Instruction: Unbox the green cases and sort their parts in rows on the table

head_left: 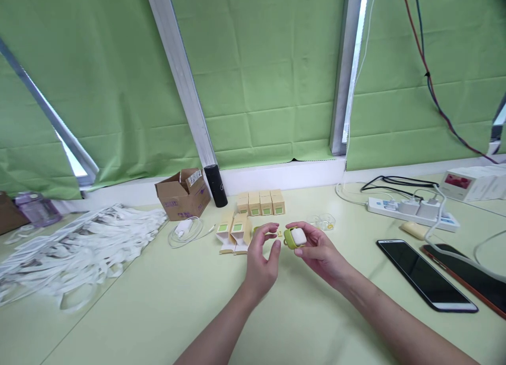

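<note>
My right hand (319,247) is closed around a yellow-green earphone case cover (289,239) with a white earphone case (298,236) sitting in it. A small loop hangs from the cover's left side. Just left of it, my left hand (264,257) is raised with thumb and fingers apart, holding nothing I can see. A tiny yellow piece (279,233) shows between the two hands; I cannot tell whether it touches the left fingers. Two kraft boxes with open flaps (237,230) stand beside the left hand. Something green behind that hand is mostly hidden.
A row of small kraft boxes (261,203) and a clear plastic container (327,222) stand behind the hands. To the left are a charger (183,228), carton (184,196), black cylinder (215,186) and white straps (87,244). Phones (427,273) and a power strip (413,213) lie right.
</note>
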Tool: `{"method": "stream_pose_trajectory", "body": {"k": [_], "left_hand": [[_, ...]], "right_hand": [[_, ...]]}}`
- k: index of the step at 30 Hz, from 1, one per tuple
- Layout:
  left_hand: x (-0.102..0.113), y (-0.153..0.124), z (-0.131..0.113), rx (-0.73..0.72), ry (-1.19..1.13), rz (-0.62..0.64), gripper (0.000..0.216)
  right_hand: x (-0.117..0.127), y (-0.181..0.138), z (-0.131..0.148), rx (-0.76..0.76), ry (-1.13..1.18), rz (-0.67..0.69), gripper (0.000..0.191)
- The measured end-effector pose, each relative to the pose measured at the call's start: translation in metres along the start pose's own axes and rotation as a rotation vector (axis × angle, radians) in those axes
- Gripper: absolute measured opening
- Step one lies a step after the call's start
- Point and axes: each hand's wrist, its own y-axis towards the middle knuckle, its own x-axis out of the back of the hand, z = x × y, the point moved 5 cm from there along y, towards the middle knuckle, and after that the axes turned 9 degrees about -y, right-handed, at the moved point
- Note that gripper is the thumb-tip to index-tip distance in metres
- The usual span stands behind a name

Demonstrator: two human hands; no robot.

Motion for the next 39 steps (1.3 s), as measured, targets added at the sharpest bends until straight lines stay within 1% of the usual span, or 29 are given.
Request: {"method": "stream_pose_trajectory", "body": {"k": [2,4,6,8,10,12,15,18,22,26,29,31,33,34,37,38,39], "left_hand": [[-0.001,0.000,-0.008,-0.106,0.100,0.076,0.032],[-0.002,-0.001,-0.013,-0.176,0.198,0.164,0.038],[-0.003,-0.001,-0.014,-0.194,0.265,0.249,0.044],[-0.004,-0.001,-0.013,-0.180,0.299,0.309,0.051],[-0.005,-0.001,-0.011,-0.166,0.316,0.342,0.057],[-0.005,-0.001,-0.010,-0.155,0.318,0.349,0.060],[-0.005,0.000,-0.010,-0.142,0.290,0.364,0.059],[-0.005,0.000,-0.010,-0.133,0.265,0.392,0.052],[-0.002,0.003,-0.005,-0.054,0.279,0.386,0.048],[-0.001,0.007,-0.002,0.015,0.291,0.397,0.041],[0.001,0.007,-0.001,0.031,0.278,0.369,0.031],[0.001,0.007,0.001,0.024,0.276,0.338,0.028],[0.001,0.006,0.002,-0.006,0.291,0.309,0.026],[0.001,0.005,0.002,-0.028,0.305,0.294,0.026],[0.002,0.004,0.000,-0.115,0.379,0.233,0.027],[0.002,0.003,-0.001,-0.143,0.406,0.215,0.028],[0.002,0.003,-0.002,-0.168,0.431,0.207,0.028]], "right_hand": [[-0.001,0.000,0.000,-0.001,-0.044,0.029,0.052],[-0.002,0.001,-0.002,0.006,-0.080,0.062,0.052],[-0.001,0.003,-0.004,0.027,-0.102,0.072,0.055],[0.003,0.006,-0.006,0.055,-0.102,0.049,0.059],[0.006,0.008,-0.008,0.076,-0.110,0.029,0.057],[0.008,0.008,-0.008,0.086,-0.154,0.041,0.053],[0.006,0.006,-0.005,0.092,-0.256,0.074,0.049],[0.004,0.006,-0.005,0.097,-0.321,0.106,0.047],[0.005,0.008,-0.012,0.076,-0.275,0.146,0.054],[0.010,0.010,-0.020,0.067,-0.221,0.111,0.062],[0.012,0.010,-0.021,0.071,-0.250,0.066,0.057],[0.011,0.010,-0.021,0.079,-0.290,0.063,0.051],[0.011,0.010,-0.020,0.094,-0.353,0.050,0.048],[0.012,0.009,-0.018,0.112,-0.408,0.015,0.047],[0.016,0.006,-0.010,0.217,-0.663,-0.171,0.043],[0.016,0.005,-0.008,0.252,-0.740,-0.210,0.041],[0.015,0.003,-0.006,0.278,-0.787,-0.221,0.040]]}}
